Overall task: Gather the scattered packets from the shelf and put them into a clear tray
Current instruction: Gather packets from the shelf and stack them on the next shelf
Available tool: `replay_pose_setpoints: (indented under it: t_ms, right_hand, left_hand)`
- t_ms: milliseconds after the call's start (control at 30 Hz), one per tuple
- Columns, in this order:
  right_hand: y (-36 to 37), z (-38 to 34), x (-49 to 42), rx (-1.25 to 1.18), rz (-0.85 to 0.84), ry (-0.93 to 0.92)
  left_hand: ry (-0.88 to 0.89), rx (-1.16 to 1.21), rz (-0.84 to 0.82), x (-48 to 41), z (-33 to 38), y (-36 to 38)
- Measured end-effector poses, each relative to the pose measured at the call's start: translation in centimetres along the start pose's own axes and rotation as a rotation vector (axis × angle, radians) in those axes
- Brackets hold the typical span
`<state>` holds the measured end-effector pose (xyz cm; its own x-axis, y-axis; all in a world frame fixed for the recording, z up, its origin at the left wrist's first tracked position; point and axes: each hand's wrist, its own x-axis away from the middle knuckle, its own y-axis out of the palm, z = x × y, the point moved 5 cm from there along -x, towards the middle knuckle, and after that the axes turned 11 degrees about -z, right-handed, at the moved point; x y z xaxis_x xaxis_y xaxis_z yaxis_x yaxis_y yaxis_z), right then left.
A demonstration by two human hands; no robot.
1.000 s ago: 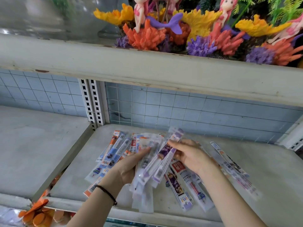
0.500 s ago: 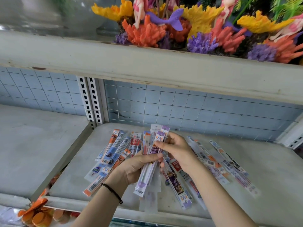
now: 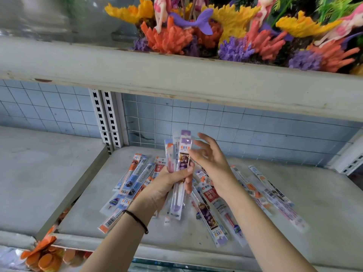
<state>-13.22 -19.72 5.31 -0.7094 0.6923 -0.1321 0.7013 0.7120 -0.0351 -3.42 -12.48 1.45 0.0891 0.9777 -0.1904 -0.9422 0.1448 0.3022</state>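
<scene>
My left hand (image 3: 169, 183) grips an upright bundle of long clear packets (image 3: 181, 154), purple and orange printed, above the shelf (image 3: 324, 209). My right hand (image 3: 210, 156) hovers beside the bundle's top, fingers spread, holding nothing. Several loose packets lie on the shelf: a group on the left (image 3: 135, 179), some under my hands (image 3: 210, 216), and others on the right (image 3: 275, 197). No clear tray shows in this view.
An upper shelf board (image 3: 176, 75) overhangs close above, carrying coral and mermaid ornaments (image 3: 196, 32). A slotted white upright (image 3: 106, 118) divides this bay from the left shelf (image 3: 39, 169). Orange items (image 3: 45, 258) sit below the front edge.
The fanned packets were squared into one upright bundle in my left hand. My right hand let go of them and opened beside the top.
</scene>
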Motion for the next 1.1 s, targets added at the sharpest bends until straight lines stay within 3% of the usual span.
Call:
replay_pose_setpoints:
  t_ms: [200,333,467,833,933,1000,1100]
  right_hand:
    - [1.7,-3.1,-1.1,-0.066,-0.197,-0.131]
    - [2.4,-2.1,-0.8,-0.064,-0.266,-0.102]
    - [2.2,-1.1,-0.8,-0.099,-0.251,-0.07]
    - [1.3,-0.4,-0.8,0.044,-0.263,-0.054]
    - [-1.2,0.3,-0.7,-0.049,-0.095,-0.011]
    - [-3.0,1.3,0.0,0.238,0.028,0.129]
    - [-3.3,4.7,1.4,0.656,-0.074,0.379]
  left_hand:
    - [-0.013,-0.125,-0.061,-1.4,0.5,0.1]
    - [-0.052,-0.123,-0.075,-0.6,-1.9,-0.4]
    - [-0.134,-0.168,-0.145,0.2,-3.7,-0.3]
    - [-0.157,-0.109,-0.114,0.5,-3.6,-0.2]
    - [-0.143,-0.057,0.036,0.5,-2.7,-1.3]
    - [-0.126,0.037,0.142,0.6,-2.4,-2.4]
    - [-0.108,0.212,0.26,1.1,-2.5,-3.8]
